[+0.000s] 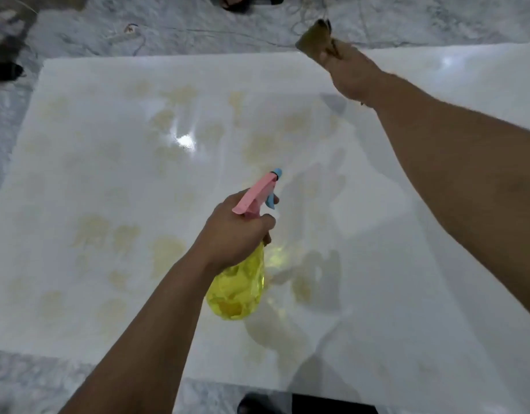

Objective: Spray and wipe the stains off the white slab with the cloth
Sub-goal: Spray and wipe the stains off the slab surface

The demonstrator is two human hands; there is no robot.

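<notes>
A large glossy white slab point(108, 180) lies flat below me, dotted with several pale yellow stains point(93, 231). My left hand point(234, 231) grips a yellow spray bottle point(238, 288) by its neck, a finger on the blue trigger. Its pink head and blue nozzle point up and to the right over the slab's middle. My right hand point(350, 73) is raised above the slab's far right edge, closed on a brownish cloth point(314, 40) that sticks out past the fingers, off the surface.
Grey marbled floor point(78, 34) surrounds the slab. A sandalled foot point(246, 1) stands beyond the far edge. Thin cords point(198, 31) trail over the floor behind the slab. Dark objects point(3, 64) sit at the far left. A dark shoe point(257, 404) shows at the near edge.
</notes>
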